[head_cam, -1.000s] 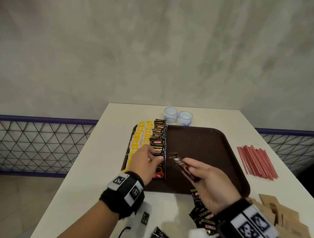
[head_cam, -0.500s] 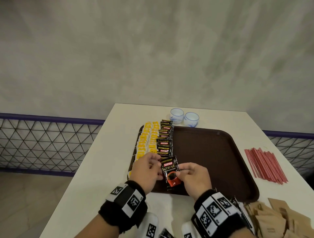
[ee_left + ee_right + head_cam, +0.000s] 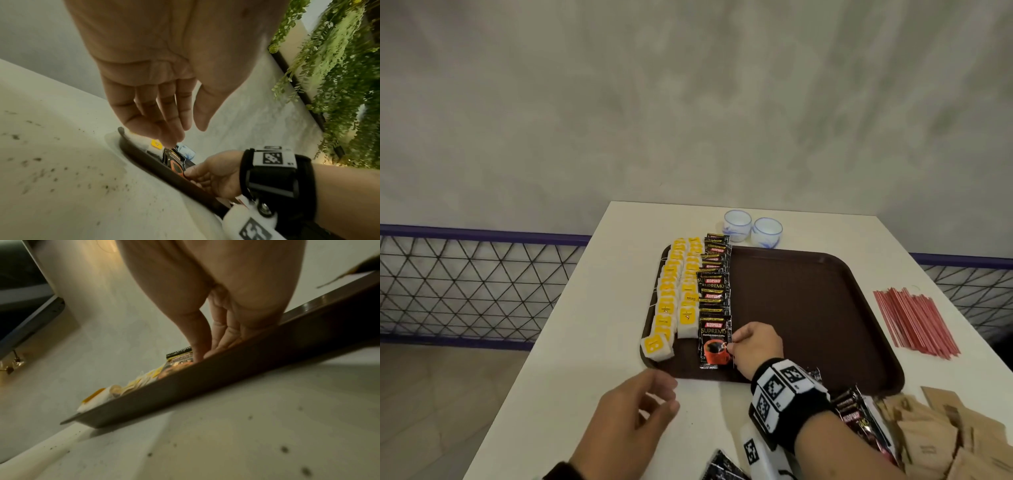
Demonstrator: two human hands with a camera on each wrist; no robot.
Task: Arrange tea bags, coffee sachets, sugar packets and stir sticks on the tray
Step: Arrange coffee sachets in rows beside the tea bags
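Note:
A brown tray point(image 3: 808, 308) holds two rows of yellow tea bags point(image 3: 671, 298) along its left side, with a column of black coffee sachets point(image 3: 714, 270) beside them. My right hand point(image 3: 732, 346) pinches the right edge of the nearest coffee sachet point(image 3: 713, 342), which lies flat at the near end of the column; the right wrist view shows the fingertips point(image 3: 198, 356) down on it behind the tray rim point(image 3: 226, 379). My left hand point(image 3: 671, 397) hovers over the table in front of the tray, fingers relaxed and empty point(image 3: 188, 133).
Red stir sticks point(image 3: 916, 322) lie on the white table point(image 3: 592, 325) right of the tray. Brown sugar packets point(image 3: 945, 438) and loose coffee sachets point(image 3: 859, 418) are piled at the near right. Two small cups point(image 3: 751, 226) stand behind the tray. A mesh railing runs beyond the table's left edge.
The right hand brought a sachet to the near end of the column and both hands laid it flat. The left hand has since let go and drawn back toward me.

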